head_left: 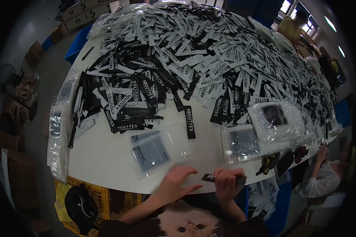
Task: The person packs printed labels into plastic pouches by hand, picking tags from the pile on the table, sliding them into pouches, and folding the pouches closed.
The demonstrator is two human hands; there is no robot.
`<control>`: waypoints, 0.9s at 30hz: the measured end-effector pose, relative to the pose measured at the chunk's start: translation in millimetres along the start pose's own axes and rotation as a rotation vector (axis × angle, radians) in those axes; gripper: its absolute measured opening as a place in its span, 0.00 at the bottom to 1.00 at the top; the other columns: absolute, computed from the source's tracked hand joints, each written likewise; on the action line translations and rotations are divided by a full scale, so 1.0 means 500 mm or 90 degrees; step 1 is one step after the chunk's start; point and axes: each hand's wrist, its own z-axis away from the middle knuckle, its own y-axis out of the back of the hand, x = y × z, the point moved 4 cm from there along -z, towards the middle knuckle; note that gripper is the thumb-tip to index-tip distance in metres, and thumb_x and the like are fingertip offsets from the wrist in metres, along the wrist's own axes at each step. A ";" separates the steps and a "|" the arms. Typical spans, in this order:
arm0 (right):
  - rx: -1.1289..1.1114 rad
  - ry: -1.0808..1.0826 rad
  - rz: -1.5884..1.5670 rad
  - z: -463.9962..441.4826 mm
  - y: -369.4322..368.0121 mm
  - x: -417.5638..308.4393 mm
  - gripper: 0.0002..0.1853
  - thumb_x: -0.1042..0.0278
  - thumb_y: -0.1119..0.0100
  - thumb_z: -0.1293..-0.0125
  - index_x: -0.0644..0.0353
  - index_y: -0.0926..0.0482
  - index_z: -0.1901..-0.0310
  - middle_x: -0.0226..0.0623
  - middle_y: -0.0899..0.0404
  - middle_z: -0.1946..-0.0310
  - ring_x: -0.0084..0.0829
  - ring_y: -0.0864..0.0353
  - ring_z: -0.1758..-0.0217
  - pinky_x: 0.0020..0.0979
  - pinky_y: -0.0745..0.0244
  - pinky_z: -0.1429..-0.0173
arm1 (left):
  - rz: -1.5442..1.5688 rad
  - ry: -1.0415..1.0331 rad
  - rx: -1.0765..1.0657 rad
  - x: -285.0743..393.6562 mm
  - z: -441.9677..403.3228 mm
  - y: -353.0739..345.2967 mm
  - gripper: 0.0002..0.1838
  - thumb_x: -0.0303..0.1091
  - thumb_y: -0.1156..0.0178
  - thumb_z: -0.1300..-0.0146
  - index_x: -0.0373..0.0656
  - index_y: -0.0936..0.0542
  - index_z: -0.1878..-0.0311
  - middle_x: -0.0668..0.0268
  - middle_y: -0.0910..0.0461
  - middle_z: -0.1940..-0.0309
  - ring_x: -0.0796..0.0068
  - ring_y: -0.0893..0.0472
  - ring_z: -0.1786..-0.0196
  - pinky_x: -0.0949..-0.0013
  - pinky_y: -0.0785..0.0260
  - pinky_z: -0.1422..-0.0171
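Note:
My right hand (228,184) is closed around a black packet (208,177) with white lettering, at the table's front edge; part of the packet is hidden by my fingers. To its left, my left hand (177,183) is slightly blurred, thumb and fingers apart, with nothing visible between them. Just beyond it lie clear plastic bags with a grey printed panel (151,155) marked ABOUTYES. A single black ABOUTYES packet (190,123) rests beyond my hands, at the near side of a big pile of black and white packets (209,55).
Stacked clear bags (245,143) lie on the right of the white table (99,161), more plastic wrapping (59,138) along its left edge. A yellow crate (103,197) and a blue bin (283,197) stand below the front edge. Other people (324,177) are at the right side.

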 end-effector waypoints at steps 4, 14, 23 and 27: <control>-0.017 -0.129 0.499 0.049 0.070 0.071 0.08 0.71 0.36 0.41 0.62 0.27 0.67 0.27 0.30 0.80 0.18 0.32 0.78 0.20 0.35 0.72 | -0.329 0.014 0.182 -0.065 0.002 0.044 0.24 0.32 0.31 0.52 0.38 0.25 0.50 0.56 0.22 0.54 0.56 0.24 0.48 0.59 0.35 0.42; 0.097 -0.237 0.356 0.066 0.069 0.090 0.11 0.67 0.40 0.37 0.60 0.28 0.74 0.24 0.33 0.84 0.16 0.37 0.81 0.21 0.42 0.77 | -0.015 0.336 0.271 -0.123 0.060 0.070 0.17 0.19 0.47 0.45 0.34 0.25 0.49 0.50 0.22 0.53 0.54 0.22 0.51 0.62 0.30 0.48; -0.173 -0.308 0.474 -0.003 -0.013 0.067 0.13 0.68 0.42 0.38 0.64 0.30 0.77 0.35 0.38 0.88 0.21 0.41 0.83 0.27 0.44 0.78 | -0.206 -0.142 0.085 -0.011 0.073 0.012 0.22 0.23 0.40 0.50 0.36 0.25 0.47 0.55 0.22 0.52 0.58 0.24 0.47 0.62 0.31 0.45; -0.391 -0.303 0.562 0.009 -0.039 0.068 0.06 0.71 0.39 0.46 0.63 0.26 0.74 0.39 0.30 0.83 0.32 0.29 0.80 0.31 0.34 0.73 | 0.039 0.101 0.020 -0.006 0.076 0.037 0.21 0.27 0.36 0.50 0.38 0.23 0.49 0.56 0.20 0.58 0.61 0.21 0.55 0.66 0.29 0.50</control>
